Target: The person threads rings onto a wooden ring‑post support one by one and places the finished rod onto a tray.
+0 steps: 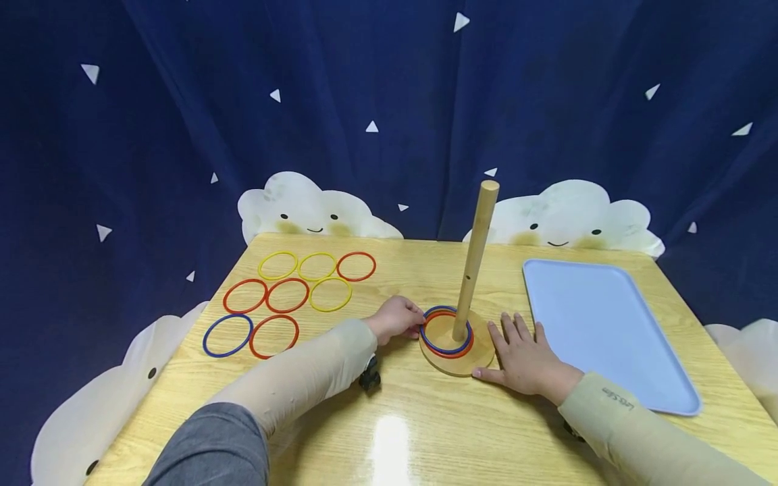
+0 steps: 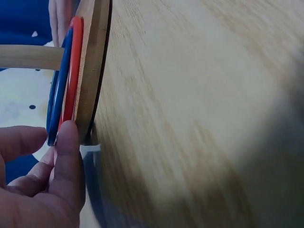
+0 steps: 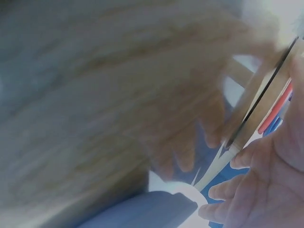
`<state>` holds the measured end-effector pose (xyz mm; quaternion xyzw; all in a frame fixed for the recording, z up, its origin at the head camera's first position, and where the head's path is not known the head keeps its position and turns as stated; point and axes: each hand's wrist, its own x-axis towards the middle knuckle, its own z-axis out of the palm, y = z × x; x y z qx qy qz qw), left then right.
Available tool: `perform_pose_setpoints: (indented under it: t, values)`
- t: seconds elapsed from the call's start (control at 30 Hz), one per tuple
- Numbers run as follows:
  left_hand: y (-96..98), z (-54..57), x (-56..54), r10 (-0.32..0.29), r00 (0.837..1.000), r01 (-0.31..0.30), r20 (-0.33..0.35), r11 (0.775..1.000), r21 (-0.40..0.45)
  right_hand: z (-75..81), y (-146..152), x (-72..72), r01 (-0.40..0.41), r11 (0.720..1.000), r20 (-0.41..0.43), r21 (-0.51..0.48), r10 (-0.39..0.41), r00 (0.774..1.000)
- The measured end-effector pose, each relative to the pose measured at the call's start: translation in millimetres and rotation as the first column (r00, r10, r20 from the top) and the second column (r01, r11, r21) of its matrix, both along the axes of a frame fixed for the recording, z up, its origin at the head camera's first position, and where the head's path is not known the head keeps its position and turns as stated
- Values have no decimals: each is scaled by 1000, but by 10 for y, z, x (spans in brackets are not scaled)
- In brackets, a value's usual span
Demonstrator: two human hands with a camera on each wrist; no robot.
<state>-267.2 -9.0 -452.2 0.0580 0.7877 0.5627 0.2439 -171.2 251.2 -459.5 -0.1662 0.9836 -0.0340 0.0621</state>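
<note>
A round wooden base [image 1: 452, 368] bears an upright wooden peg [image 1: 477, 256]. Around the foot of the peg lies a red ring [image 2: 75, 61], with a blue ring [image 2: 61, 85] over it. My left hand [image 1: 398, 317] is at the left edge of the base, its thumb and fingers pinching the near side of the blue ring; the index fingertip also comes right up to the red ring. On the other side, my right hand [image 1: 525, 358] rests with spread fingers against the right edge of the base.
To the left, several loose rings lie flat in rows: yellow rings [image 1: 331, 310], red rings [image 1: 288, 279] and a blue ring [image 1: 204, 341]. A light blue tray [image 1: 595, 324] lies to the right. Behind the wooden table [image 1: 401, 263] hangs a dark blue curtain [image 1: 340, 67].
</note>
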Motion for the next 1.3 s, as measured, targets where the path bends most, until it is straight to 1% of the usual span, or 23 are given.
perform_pose_setpoints:
  t: [0.1, 0.3, 0.37, 0.43, 0.57, 0.7, 0.77, 0.87, 0.93, 1.03, 1.1, 1.13, 1.2, 1.23, 1.3]
  values:
    - [17, 3, 7, 3, 1000, -4, -7, 1000, -9, 7, -1, 2, -1, 1000, 5, -6, 1, 1000]
    - [31, 7, 38, -24, 1000, 24, 0, 1000, 3, 8, -13, 16, 3, 1000, 12, -13, -3, 1000]
    - [22, 8, 52, -30, 999, 30, -15, 999, -12, 4, -20, 13, 0, 1000, 10, -14, 0, 1000]
    - [12, 9, 67, -45, 998, 43, -43, 998, -46, 3, -29, 11, -3, 1000, 10, -14, 3, 1000]
    - [19, 11, 83, -102, 990, 91, -94, 989, -114, 3, -41, 11, -2, 1000, 19, -8, 2, 1000]
    - [44, 28, 75, -134, 985, 118, -110, 983, -141, -5, -37, 5, -2, 1000, 18, -3, 2, 1000]
    - [43, 40, 55, -156, 980, 134, -126, 977, -165, -15, -28, -2, -5, 1000, 8, -2, 5, 1000]
    - [-4, 59, 15, -187, 971, 158, -149, 969, -188, -23, -9, -13, -9, 1000, -5, -1, 9, 1000]
    - [-74, 87, -10, -197, 967, 165, -163, 968, -191, -25, 5, -20, -11, 1000, -12, 1, 11, 1000]
    - [-239, 128, -31, -170, 971, 148, -170, 980, -135, -18, 12, -25, -10, 1000, -11, 4, 10, 1000]
    - [-382, 152, -43, -127, 979, 117, -161, 991, -70, -16, 16, -27, -9, 1000, -12, 6, 9, 1000]
    - [-462, 166, -48, -96, 985, 93, -146, 995, -26, -16, 15, -27, -8, 1000, -9, 6, 8, 1000]
    - [-635, 198, -60, -15, 993, 21, -113, 998, 59, -10, 15, -26, -8, 1000, -6, 10, 8, 1000]
    - [-730, 212, -68, 32, 994, -22, -100, 995, 95, -5, 13, -23, -9, 1000, -4, 10, 9, 1000]
    - [-923, 246, -81, 124, 989, -110, -84, 982, 151, 5, 15, -23, -9, 1000, -2, 10, 9, 1000]
